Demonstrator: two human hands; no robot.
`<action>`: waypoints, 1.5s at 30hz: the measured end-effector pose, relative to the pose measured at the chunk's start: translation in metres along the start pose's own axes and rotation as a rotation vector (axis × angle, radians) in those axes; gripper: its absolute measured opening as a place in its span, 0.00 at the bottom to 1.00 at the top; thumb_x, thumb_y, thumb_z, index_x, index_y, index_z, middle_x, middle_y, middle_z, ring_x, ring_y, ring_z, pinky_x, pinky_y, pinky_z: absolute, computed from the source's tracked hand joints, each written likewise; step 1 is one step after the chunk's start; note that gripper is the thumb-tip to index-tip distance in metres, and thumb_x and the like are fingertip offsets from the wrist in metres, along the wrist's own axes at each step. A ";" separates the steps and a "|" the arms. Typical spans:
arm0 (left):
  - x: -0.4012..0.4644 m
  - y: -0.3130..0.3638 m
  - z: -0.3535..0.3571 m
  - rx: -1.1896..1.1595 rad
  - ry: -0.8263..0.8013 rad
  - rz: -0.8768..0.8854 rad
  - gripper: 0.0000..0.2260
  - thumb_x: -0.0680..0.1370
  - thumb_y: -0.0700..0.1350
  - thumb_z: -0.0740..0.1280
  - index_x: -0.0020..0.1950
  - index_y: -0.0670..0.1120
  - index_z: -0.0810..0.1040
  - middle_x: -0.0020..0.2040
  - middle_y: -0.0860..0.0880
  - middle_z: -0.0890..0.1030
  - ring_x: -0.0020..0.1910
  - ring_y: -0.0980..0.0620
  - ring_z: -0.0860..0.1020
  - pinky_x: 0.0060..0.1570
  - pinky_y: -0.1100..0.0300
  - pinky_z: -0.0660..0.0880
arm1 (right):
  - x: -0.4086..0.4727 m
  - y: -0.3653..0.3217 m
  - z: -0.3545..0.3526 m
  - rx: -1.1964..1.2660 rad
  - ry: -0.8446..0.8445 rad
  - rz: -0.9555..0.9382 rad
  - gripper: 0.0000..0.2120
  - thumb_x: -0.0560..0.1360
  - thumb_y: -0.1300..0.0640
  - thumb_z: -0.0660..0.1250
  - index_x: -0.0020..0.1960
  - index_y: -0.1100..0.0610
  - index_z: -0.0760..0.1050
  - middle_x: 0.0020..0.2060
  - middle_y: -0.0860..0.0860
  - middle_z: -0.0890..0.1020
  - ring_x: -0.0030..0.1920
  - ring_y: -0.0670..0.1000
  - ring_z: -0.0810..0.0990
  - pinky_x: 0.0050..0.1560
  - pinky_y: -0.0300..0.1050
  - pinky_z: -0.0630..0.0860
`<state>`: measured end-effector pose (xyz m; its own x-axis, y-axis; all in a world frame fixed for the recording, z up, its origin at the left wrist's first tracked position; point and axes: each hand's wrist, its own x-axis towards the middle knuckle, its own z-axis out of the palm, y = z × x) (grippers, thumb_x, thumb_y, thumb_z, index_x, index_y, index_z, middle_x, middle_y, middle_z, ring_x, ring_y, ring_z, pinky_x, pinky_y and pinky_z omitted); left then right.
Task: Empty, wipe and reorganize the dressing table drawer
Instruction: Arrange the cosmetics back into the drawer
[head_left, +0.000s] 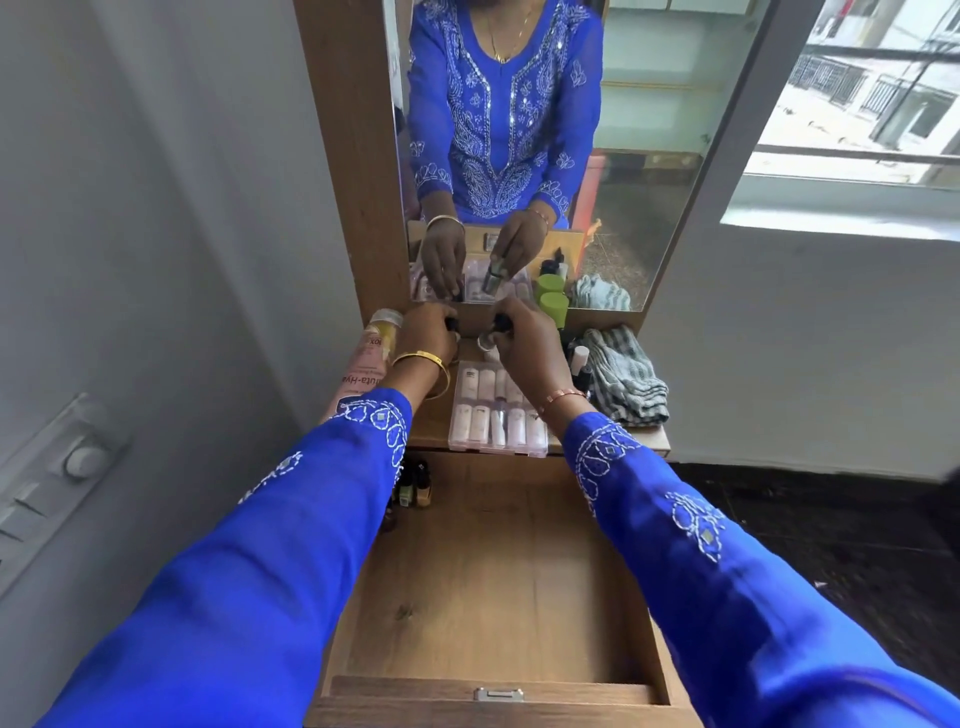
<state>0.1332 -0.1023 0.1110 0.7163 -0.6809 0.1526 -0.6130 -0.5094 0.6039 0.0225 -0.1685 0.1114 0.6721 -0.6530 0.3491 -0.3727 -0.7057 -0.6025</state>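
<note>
- The drawer (493, 587) stands pulled out below the counter (434, 421), its wooden floor mostly bare, with only a few small bottles (413, 483) in its far left corner. Judging by this, the emptying is nearly done and the wiping is yet to come.
- The left hand (423, 332) has its fingers curled round a small dark-capped item (451, 325) at the mirror's foot, apparently setting it there to clear the drawer.
- The right hand (524, 338) likewise grips a small dark-capped bottle (501, 325); its fingers are closed about it, just beside the left hand's fingers.
- A clear case of tubes (496, 410) lies on the counter just nearer than both sets of fingers, between the wrists.
- A pink bottle (363, 364) lies outside the left fingers; green-capped jars (553, 306) and a striped cloth (621, 379), likely for wiping, sit beyond the right fingers.
</note>
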 end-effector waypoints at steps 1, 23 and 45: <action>0.000 -0.001 0.001 -0.010 0.005 0.005 0.16 0.72 0.36 0.67 0.60 0.40 0.77 0.60 0.41 0.79 0.61 0.43 0.75 0.61 0.56 0.69 | -0.001 0.002 -0.001 0.015 0.014 0.004 0.10 0.68 0.71 0.63 0.49 0.65 0.74 0.46 0.60 0.78 0.47 0.59 0.76 0.48 0.50 0.74; -0.110 -0.015 -0.025 -0.367 0.358 0.206 0.14 0.71 0.34 0.69 0.55 0.41 0.80 0.51 0.48 0.80 0.51 0.54 0.76 0.50 0.83 0.65 | -0.087 -0.025 -0.001 0.421 0.307 0.054 0.11 0.69 0.68 0.70 0.51 0.61 0.78 0.43 0.53 0.79 0.38 0.46 0.77 0.39 0.29 0.74; -0.206 -0.097 0.012 -0.455 0.560 -0.105 0.18 0.73 0.35 0.67 0.63 0.41 0.74 0.56 0.41 0.80 0.52 0.49 0.77 0.49 0.64 0.73 | -0.176 -0.008 0.061 0.199 -0.078 0.186 0.12 0.68 0.67 0.69 0.51 0.60 0.79 0.44 0.54 0.79 0.41 0.47 0.74 0.39 0.24 0.66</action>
<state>0.0413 0.0815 0.0118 0.9017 -0.2072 0.3795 -0.4194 -0.2052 0.8843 -0.0536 -0.0313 0.0113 0.6543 -0.7374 0.1678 -0.3661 -0.5030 -0.7829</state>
